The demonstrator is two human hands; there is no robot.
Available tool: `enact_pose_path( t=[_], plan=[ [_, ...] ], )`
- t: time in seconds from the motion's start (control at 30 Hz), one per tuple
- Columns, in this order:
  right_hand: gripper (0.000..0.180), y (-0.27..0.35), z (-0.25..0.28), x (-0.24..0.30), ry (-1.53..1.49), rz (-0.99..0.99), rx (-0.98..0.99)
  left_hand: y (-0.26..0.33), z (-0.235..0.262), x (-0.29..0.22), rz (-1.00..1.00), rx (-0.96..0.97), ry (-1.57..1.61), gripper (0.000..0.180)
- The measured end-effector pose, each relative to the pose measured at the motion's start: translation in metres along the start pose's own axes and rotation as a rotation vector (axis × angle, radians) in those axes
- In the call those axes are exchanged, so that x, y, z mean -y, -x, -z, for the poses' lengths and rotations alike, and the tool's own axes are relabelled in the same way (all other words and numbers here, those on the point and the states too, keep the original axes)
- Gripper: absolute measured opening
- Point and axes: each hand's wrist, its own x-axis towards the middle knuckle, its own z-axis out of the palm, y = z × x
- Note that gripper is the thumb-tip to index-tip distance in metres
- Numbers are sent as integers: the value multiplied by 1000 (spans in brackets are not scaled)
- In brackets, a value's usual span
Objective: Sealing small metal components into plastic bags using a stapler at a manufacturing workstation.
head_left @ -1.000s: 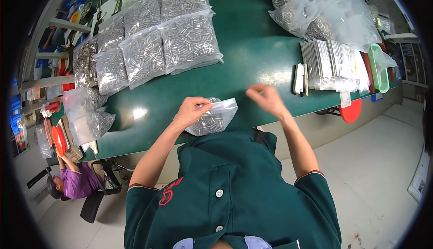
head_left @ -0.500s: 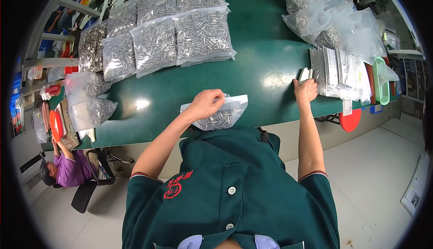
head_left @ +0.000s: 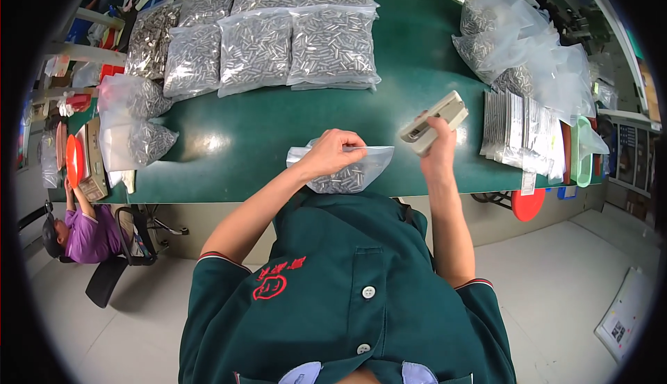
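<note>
My left hand [head_left: 333,153] is closed on the folded upper edge of a clear plastic bag [head_left: 345,179] of small metal pins, which sits at the table's near edge against my shirt. Part of the bag is hidden behind that hand. My right hand [head_left: 439,153] is wrapped round a cream-coloured stapler [head_left: 436,123], raised over the table to the right of the bag and apart from it. The stapler's long body slants up to the right.
Large bags of metal pins [head_left: 330,43] lie in rows at the back left of the green table [head_left: 264,134]. Smaller bags [head_left: 149,141] lie at the left. Stacked packets [head_left: 521,130], more bags [head_left: 514,43] and a green tray [head_left: 583,151] stand right. A person in purple [head_left: 97,234] sits far left.
My right hand has lifted the stapler off the table beside the stacked packets and brought it left toward the bag. My left hand keeps its hold on the bag's edge.
</note>
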Motion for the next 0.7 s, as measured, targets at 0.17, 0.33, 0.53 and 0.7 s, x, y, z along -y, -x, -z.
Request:
enact_pose_path(
  t=[0.17,0.33,0.53,0.7],
  plan=[
    [31,20,-27,-4,263,135,225,1,-3,-4,-111,-106,-150,17],
    [33,30,-28,-14,433,228,340,3,-5,2,-240,-178,-257,15],
    [20,33,-25,-19,463,230,331,6,-9,4,-301,-242,-331,15],
    [16,35,-32,-23,471,255,308,5,-8,8,-285,-242,-323,16]
  ],
)
